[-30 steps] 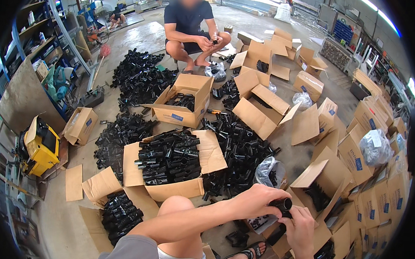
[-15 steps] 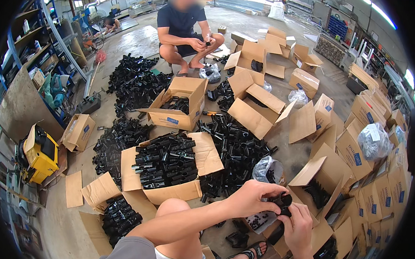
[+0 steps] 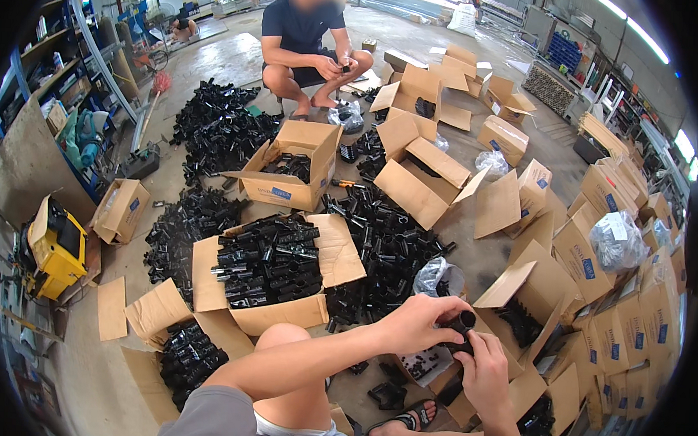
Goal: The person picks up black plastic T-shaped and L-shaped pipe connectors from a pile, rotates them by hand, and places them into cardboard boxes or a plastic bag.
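My left hand and my right hand both grip a short black plastic tube fitting in front of my knee. The left hand closes over it from the left, the right from below. Just beyond stands an open cardboard box heaped with black fittings. A clear plastic bag lies behind my hands.
A crouching person at the far side handles a small part. Piles of black fittings cover the concrete floor. Several open cardboard boxes crowd the right. A yellow machine sits left by shelving.
Both hands stay on the black fitting, shifting slightly right and lower. The view has tilted down a little, so the crouching person sits higher in frame.
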Available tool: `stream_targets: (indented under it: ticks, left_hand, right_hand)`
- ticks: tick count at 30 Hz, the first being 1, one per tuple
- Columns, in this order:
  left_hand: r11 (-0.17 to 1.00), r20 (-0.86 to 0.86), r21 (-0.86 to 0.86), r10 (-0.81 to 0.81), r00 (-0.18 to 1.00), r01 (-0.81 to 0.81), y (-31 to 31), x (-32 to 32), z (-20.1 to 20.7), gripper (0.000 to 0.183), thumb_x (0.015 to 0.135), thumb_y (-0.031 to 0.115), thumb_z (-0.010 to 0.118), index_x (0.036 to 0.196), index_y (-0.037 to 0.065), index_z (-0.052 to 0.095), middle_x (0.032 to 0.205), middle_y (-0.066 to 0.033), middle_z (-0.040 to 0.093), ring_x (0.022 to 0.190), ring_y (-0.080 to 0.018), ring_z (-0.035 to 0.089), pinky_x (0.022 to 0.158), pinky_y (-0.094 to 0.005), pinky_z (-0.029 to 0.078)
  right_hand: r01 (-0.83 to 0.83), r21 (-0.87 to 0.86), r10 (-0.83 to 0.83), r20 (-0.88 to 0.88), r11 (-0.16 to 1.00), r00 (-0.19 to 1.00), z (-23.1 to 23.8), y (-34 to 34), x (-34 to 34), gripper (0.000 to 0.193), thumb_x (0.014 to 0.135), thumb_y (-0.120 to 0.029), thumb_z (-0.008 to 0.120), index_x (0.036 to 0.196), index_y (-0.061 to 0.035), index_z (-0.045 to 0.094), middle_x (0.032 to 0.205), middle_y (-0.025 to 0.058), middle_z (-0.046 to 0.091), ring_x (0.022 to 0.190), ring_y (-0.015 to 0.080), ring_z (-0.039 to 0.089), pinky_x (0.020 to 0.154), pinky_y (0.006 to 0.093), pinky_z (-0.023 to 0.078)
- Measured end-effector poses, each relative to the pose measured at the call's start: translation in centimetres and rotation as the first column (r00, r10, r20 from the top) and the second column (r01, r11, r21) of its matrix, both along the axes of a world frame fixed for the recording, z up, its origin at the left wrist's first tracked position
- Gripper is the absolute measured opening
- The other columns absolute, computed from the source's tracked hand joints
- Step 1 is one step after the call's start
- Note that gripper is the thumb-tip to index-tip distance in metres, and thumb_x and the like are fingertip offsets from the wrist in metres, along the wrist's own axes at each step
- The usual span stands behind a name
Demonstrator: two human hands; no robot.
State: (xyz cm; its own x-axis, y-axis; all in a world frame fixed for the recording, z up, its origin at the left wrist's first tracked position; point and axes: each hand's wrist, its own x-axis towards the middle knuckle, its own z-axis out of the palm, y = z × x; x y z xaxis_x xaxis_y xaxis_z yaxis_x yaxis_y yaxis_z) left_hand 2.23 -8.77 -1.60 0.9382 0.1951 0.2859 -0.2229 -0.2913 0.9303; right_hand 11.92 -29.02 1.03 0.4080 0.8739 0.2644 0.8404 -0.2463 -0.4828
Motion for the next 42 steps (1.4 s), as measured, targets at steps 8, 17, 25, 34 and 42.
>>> stream_targets:
  ticks: [8,17,25,34,42]
  left_hand:
    - [0.939,0.208,-0.042,0.342,0.916,-0.341,4.2,-0.3,0.9,0.033,0.083,0.002,0.079,0.113,-0.003,0.066,0.08,-0.0067,0.065,0.078,-0.0116,0.066,0.072,-0.0292,0.054]
    - [0.833,0.045,-0.461,0.367,0.929,-0.306,3.9,-2.4,0.6,0.037,0.093,-0.006,0.069,0.128,-0.01,0.059,0.107,-0.01,0.073,0.095,-0.0112,0.068,0.083,-0.0233,0.056]
    - [0.913,0.046,-0.208,0.369,0.928,-0.352,4.4,-2.6,1.1,0.044,0.092,0.001,0.074,0.132,-0.009,0.06,0.114,-0.0119,0.073,0.101,-0.0125,0.068,0.089,-0.0247,0.054]
    - [0.854,-0.063,-0.048,0.515,0.855,-0.518,5.4,-1.9,0.7,0.042,0.089,-0.003,0.074,0.129,-0.007,0.061,0.107,-0.0103,0.073,0.097,-0.0102,0.067,0.086,-0.0249,0.053]
    - [0.827,-0.115,-0.011,0.558,0.822,-0.562,5.0,-1.3,0.6,0.04,0.086,-0.004,0.076,0.124,0.002,0.066,0.084,-0.0084,0.072,0.074,-0.0046,0.061,0.07,-0.0233,0.052]
  right_hand:
    - [0.423,0.14,-0.351,-0.363,0.895,0.863,-4.9,0.0,5.7,0.033,0.108,-0.02,0.053,0.133,0.0011,0.059,0.107,0.0091,0.071,0.095,0.0148,0.066,0.086,0.0315,0.052]
    - [-0.073,-0.832,-0.261,-0.254,0.55,0.931,-23.0,-0.7,-0.3,0.034,0.097,-0.035,0.063,0.106,-0.0051,0.075,0.107,0.0232,0.073,0.103,0.0414,0.069,0.091,0.0497,0.054]
    - [0.622,-0.533,-0.771,-0.097,0.574,0.629,-34.9,0.3,1.7,0.026,0.095,-0.029,0.063,0.109,-0.0097,0.075,0.106,0.023,0.073,0.107,0.043,0.068,0.093,0.0512,0.053]
    - [0.607,-0.567,-0.79,-0.137,0.557,0.598,-37.2,3.8,4.1,0.026,0.094,-0.032,0.067,0.107,-0.01,0.074,0.106,0.0202,0.074,0.102,0.0416,0.07,0.09,0.0507,0.054]
    - [0.629,0.08,-0.615,-0.149,0.773,0.775,-32.7,11.7,14.0,0.021,0.099,-0.023,0.058,0.106,-0.0051,0.067,0.106,0.0183,0.069,0.097,0.0388,0.067,0.084,0.0483,0.053]
